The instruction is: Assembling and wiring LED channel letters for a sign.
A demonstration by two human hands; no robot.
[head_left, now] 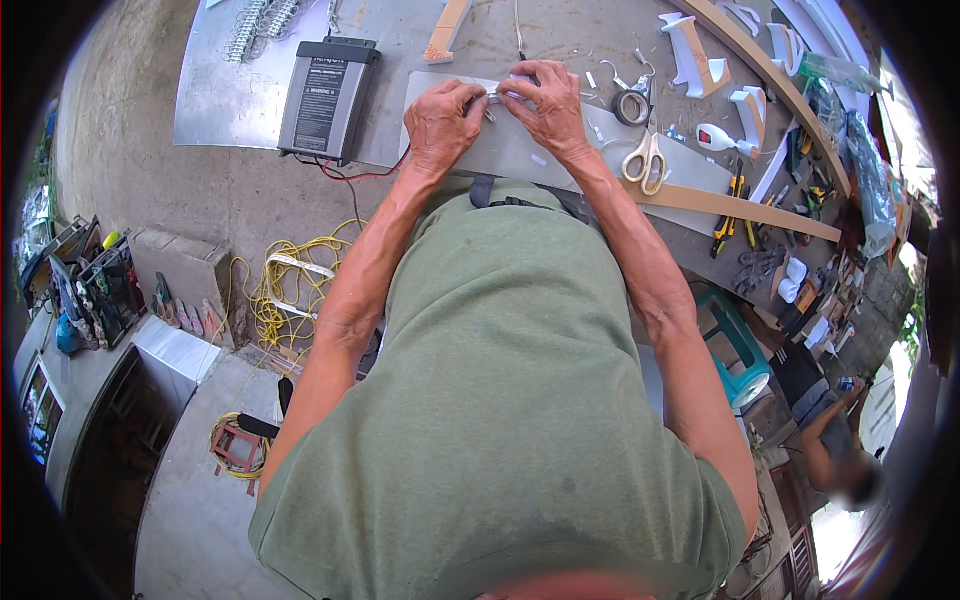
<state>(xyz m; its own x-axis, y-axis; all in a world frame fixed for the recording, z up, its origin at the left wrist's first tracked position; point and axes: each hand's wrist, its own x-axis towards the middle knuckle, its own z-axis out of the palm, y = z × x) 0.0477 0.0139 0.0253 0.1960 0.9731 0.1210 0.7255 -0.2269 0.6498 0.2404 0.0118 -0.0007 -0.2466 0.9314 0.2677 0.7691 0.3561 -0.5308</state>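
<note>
Left hand: We see our left hand near the top middle of the frame. Its fingers are bent and pinch a small white strip, so it does not slide.
Right hand: Our right hand sits just beside it. Its fingertips are curled down and press on the same little strip.
Small strip: It lies on top of the grey sheet, right between our two hands. It is too small for us to tell what it is.
Grey sheet: It lies flat on the table, so we have a smooth place to work on.
Scissors: The white-handled scissors rest on the sheet, just right of our right hand, close enough to grab.
Tape roll: A dark tape roll sits a bit above the scissors.
Black box: A dark box with red wires sits to the left of our hands.
Yellow cord: A yellow cord lies in a heap on the floor, at the left middle.
</note>
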